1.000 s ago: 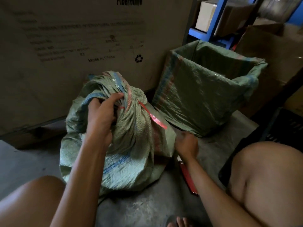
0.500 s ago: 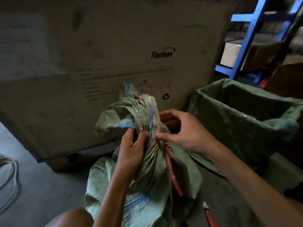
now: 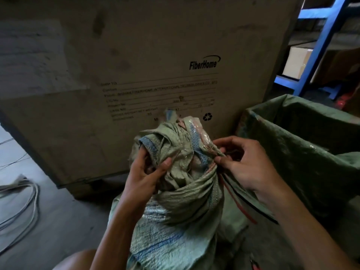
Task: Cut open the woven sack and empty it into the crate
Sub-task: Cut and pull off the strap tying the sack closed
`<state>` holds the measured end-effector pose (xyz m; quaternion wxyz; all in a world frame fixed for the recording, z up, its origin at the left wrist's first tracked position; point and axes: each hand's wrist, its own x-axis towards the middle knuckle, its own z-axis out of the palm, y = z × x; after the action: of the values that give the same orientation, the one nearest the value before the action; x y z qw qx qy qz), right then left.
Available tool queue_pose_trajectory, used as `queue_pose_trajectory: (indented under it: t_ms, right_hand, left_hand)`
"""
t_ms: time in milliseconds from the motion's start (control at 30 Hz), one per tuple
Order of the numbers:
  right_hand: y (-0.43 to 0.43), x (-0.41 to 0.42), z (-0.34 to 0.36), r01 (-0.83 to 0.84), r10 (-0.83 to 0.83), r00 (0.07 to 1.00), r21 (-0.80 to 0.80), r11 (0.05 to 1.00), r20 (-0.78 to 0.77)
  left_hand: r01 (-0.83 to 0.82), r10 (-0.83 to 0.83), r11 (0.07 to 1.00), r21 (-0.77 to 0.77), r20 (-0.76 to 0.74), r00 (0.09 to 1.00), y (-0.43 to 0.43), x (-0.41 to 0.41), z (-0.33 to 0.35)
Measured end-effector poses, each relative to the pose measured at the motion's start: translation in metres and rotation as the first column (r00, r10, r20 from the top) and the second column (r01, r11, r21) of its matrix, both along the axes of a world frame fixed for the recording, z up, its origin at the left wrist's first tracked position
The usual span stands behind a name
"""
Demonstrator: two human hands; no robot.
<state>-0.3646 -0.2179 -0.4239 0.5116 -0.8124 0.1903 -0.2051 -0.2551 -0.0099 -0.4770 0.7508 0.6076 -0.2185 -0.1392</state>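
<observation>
Woven sack (image 3: pixel 175 221) stands at 6 o'clock, neck tied, uncut; left hand (image 3: pixel 144 176) clamps the bunched neck; right hand (image 3: pixel 245 164) pinches the red tie (image 3: pixel 236 203); sack-lined container (image 3: pixel 303 145), at 3 o'clock, awaits filling; cutting and emptying remain.

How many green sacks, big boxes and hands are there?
Green sacks: 2, the tied sack and the open sack
Big boxes: 1, the cardboard box
Hands: 2, the left hand and the right hand
Total: 5
</observation>
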Motion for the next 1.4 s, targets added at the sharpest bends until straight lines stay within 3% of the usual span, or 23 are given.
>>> queue_pose_trajectory:
  t_ms: [100, 167, 233, 300, 433, 667, 733, 800, 867, 967, 1067, 1167, 1233, 1400]
  right_hand:
    - [-0.011, 0.000, -0.004, 0.058, -0.058, 0.998, -0.022, 0.998, 0.013]
    - [-0.021, -0.002, -0.005, 0.134, -0.132, 0.991, -0.088, 0.987, 0.023]
    - [-0.028, -0.005, -0.004, 0.166, -0.163, 0.986, -0.117, 0.979, 0.034]
    - [-0.025, -0.006, -0.006, 0.157, -0.155, 0.988, -0.156, 0.975, 0.022]
    - [-0.013, -0.004, -0.018, 0.136, -0.151, 0.988, -0.305, 0.943, -0.027]
    - [-0.013, -0.001, -0.017, 0.104, -0.170, 0.948, -0.246, 0.964, -0.267]
    - [-0.011, -0.004, -0.015, 0.143, -0.251, 0.929, -0.359, 0.922, -0.273]
    - [-0.010, -0.007, -0.010, 0.206, -0.338, 0.909, -0.444, 0.872, -0.243]
    - [-0.009, -0.007, -0.006, 0.265, -0.400, 0.893, -0.477, 0.838, -0.205]
    - [-0.007, -0.004, -0.004, 0.325, -0.452, 0.881, -0.516, 0.792, -0.140]
    - [-0.009, -0.003, -0.011, 0.359, -0.463, 0.879, -0.481, 0.800, -0.115]
    - [-0.025, -0.007, -0.015, 0.450, -0.518, 0.851, -0.389, 0.804, -0.085]
    - [-0.042, -0.017, -0.012, 0.532, -0.559, 0.828, -0.253, 0.808, -0.044]
    - [-0.048, -0.035, -0.012, 0.361, -0.328, 0.928, 0.211, 0.908, -0.177]
  left_hand:
    - [-0.204, 0.195, 0.974, 0.102, 0.095, 0.976, -0.004, 0.012, -0.010]
    - [-0.407, 0.369, 0.884, 0.230, 0.189, 0.910, -0.001, 0.023, -0.016]
    - [-0.455, 0.437, 0.862, 0.223, 0.127, 0.890, 0.003, 0.032, -0.019]
    - [-0.413, 0.418, 0.892, 0.186, 0.009, 0.908, 0.004, 0.034, -0.020]
    - [-0.345, 0.358, 0.923, 0.169, -0.054, 0.932, -0.003, 0.028, -0.018]
    - [-0.169, 0.102, 0.974, -0.150, -0.378, 0.920, -0.006, 0.022, -0.006]
    - [-0.181, 0.114, 0.970, -0.161, -0.355, 0.928, -0.005, 0.021, -0.004]
    - [-0.281, 0.267, 0.959, -0.031, -0.235, 0.935, -0.002, 0.021, -0.005]
    - [-0.389, 0.394, 0.919, 0.066, -0.100, 0.913, 0.000, 0.022, -0.008]
    - [-0.471, 0.477, 0.877, 0.096, -0.057, 0.877, 0.001, 0.023, -0.013]
    - [-0.563, 0.563, 0.805, 0.189, 0.060, 0.825, -0.001, 0.023, -0.020]
    - [-0.731, 0.720, 0.590, 0.343, 0.186, 0.668, 0.010, 0.035, -0.029]
    - [-0.774, 0.796, 0.512, 0.371, 0.134, 0.591, 0.029, 0.050, -0.031]
    - [-0.559, 0.627, 0.727, 0.399, -0.053, 0.777, 0.047, 0.055, -0.026]
